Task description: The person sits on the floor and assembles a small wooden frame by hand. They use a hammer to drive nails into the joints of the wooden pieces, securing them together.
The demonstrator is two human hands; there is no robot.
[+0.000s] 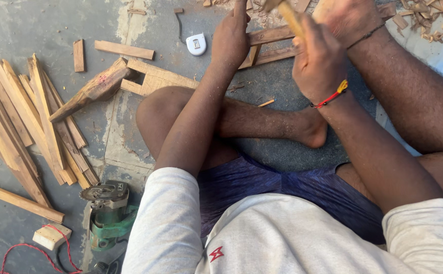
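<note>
We sit on the floor (23, 30) beside a pile of slats (23, 122) and a green saw (107, 213). Our right grip (318, 61) is closed on a wooden handle (290, 18). Our left grip (231, 35) presses a strip (269, 35), fingers cut off by the frame; a tape measure (196, 44) lies near.

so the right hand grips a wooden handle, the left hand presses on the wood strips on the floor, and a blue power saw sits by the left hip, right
Not quite: the power saw is green, not blue, as the head view shows. The rest stands: the right hand grips a wooden handle, the left hand presses on the wood strips on the floor, and the saw sits by the left hip.
</note>
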